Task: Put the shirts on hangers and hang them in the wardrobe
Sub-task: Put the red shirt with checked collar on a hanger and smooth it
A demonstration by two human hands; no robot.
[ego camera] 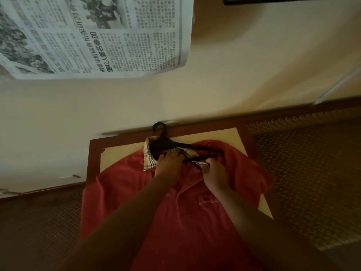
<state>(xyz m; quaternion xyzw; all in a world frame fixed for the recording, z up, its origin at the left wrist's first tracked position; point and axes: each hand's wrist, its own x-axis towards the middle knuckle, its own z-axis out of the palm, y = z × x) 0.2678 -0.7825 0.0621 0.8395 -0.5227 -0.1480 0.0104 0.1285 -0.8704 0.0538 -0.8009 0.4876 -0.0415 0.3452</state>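
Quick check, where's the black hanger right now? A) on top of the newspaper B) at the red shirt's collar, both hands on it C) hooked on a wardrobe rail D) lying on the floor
B: the black hanger lies at the collar of the red shirt on the table, with the left hand and right hand working there.

1. A shirt (187,212) lay spread on a small table (93,153)
2. A hanger (175,147) sat at the shirt's collar (149,159), its hook (159,127) at the table's far edge
3. A newspaper (93,36) was on the wall, behind and left
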